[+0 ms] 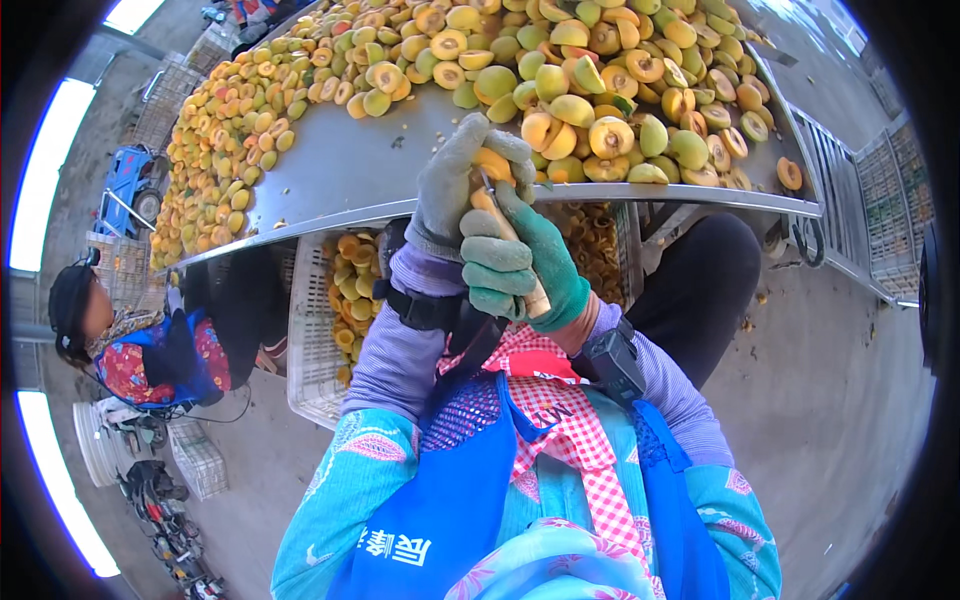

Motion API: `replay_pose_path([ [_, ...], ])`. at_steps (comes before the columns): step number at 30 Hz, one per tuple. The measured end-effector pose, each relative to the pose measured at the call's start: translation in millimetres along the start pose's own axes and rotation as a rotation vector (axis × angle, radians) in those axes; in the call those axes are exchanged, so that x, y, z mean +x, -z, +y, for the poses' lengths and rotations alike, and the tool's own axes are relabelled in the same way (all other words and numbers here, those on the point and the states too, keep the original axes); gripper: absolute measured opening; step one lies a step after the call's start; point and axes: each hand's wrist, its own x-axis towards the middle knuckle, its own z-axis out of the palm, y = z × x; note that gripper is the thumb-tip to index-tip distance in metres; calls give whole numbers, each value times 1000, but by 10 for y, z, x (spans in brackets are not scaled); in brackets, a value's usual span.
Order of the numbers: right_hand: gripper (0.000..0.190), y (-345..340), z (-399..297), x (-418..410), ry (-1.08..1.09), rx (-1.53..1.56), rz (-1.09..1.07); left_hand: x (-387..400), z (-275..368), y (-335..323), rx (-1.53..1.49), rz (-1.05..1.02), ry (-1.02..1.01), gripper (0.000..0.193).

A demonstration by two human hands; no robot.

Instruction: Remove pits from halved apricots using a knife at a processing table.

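Held up over the near edge of a metal table (360, 169), my left hand (469, 180) in a grey glove is closed around an orange apricot half (493, 165). Beside it, my right hand (517, 262), gloved in green and grey, grips the light wooden handle (535, 296) of a small tool, whose dark metal tip is against the fruit. The tip's exact shape is partly hidden by fingers. Just beyond my hands lies a heap of halved apricots (592, 97), several with stones in them.
Under the table edge, a white plastic crate (315, 375) holds apricot halves (352, 289); more pieces (589, 240) lie in a container behind my right hand. Another person (165, 352) is at the left table end. A slatted metal rack (832, 187) stands at right.
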Motion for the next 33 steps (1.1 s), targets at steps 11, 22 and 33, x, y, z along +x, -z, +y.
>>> replay_pose_path([
  [11,44,499,-105,-391,-124,-210,869,-250,795,1623,1682,660,261,55],
  [22,38,-2,-430,122,215,-1035,976,1445,728,2601,1680,556,231,42],
  [33,41,226,-419,485,462,-2082,836,137,291,626,634,278,-110,41],
])
